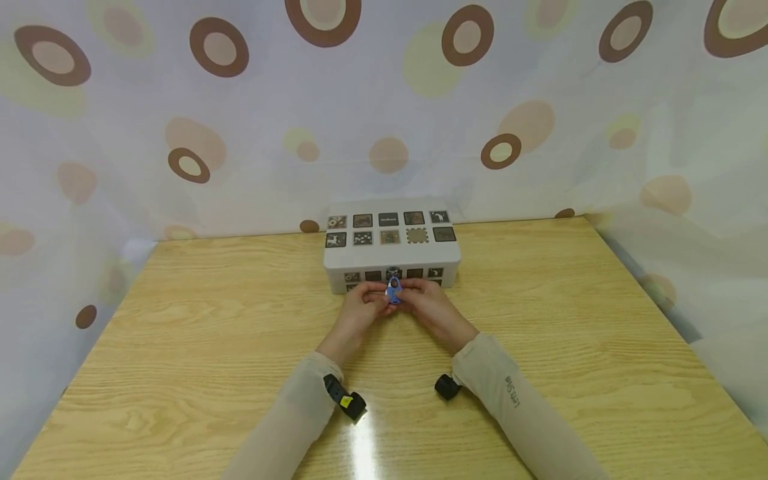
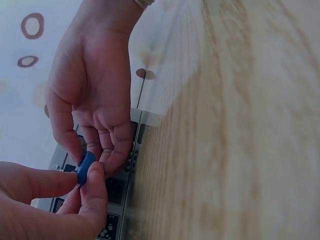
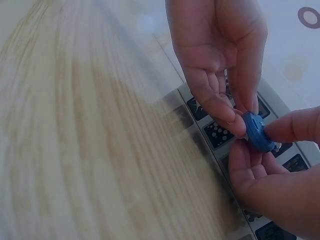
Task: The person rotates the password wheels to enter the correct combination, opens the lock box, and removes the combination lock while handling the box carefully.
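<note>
A small blue padlock (image 1: 393, 292) is held up against the front of a white tin box (image 1: 391, 255), just below its metal latch (image 1: 393, 272). My left hand (image 1: 359, 308) pinches the padlock's left side with thumb and fingertips. From the other side my right hand (image 1: 433, 308) grips it too, thumb and index finger against its body. In the left wrist view the blue body (image 2: 86, 168) shows edge-on between the fingertips. Its rounded edge (image 3: 256, 132) appears in the right wrist view. Fingers cover much of it, so whether its shackle passes through the latch cannot be told.
The box lid carries rows of small dark square pictures. It stands at the back of a wood-grain table (image 1: 210, 347), near a pale curtain (image 1: 270, 120) with brown ring patterns. Black wrist straps with cameras (image 1: 354, 405) sit on both forearms.
</note>
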`<state>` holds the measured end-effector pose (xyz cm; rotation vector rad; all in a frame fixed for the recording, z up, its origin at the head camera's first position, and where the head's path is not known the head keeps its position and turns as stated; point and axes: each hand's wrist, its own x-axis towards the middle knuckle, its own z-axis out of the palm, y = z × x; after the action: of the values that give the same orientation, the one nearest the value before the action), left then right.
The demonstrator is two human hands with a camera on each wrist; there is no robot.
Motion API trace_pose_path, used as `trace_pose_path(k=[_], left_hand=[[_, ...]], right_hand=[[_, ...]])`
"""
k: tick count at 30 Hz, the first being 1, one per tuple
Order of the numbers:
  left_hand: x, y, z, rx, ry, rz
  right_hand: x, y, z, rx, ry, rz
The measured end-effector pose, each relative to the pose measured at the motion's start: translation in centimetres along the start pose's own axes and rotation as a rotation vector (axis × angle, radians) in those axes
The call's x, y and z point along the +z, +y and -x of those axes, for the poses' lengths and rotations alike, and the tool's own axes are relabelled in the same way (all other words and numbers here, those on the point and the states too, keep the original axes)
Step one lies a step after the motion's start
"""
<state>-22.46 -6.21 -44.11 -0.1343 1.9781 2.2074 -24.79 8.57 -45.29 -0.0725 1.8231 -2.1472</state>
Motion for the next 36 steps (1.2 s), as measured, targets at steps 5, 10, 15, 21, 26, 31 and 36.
trace_pose_path(k=[5,10,15,21,26,31,36], left_hand=[[-0.03,0.02,-0.04,0.005,0.0,0.01],[-0.09,0.06,-0.02,0.001,0.0,0.011],[-0.09,0.14,-0.03,-0.008,0.001,-0.004],[-0.09,0.17,-0.06,-0.01,0.001,-0.009],[-0.12,0.1,-0.04,-0.006,-0.002,-0.017],[-0.07,0.07,-0.01,-0.003,0.0,-0.016],[-0.07,0.07,-0.03,-0.008,-0.002,-0.011]], right_hand=[[-0.07,-0.13,0.0,-0.002,-0.005,-0.021],[-0.25,-0.13,0.0,0.0,-0.031,-0.053],[-0.21,-0.16,0.14,-0.009,-0.039,-0.03],[-0.09,-0.15,0.08,0.001,-0.013,0.008],[0.01,-0.05,-0.04,0.004,0.001,0.017],[0.09,0.03,-0.08,-0.006,0.006,0.005],[0.08,-0.08,-0.02,-0.003,0.004,-0.012]])
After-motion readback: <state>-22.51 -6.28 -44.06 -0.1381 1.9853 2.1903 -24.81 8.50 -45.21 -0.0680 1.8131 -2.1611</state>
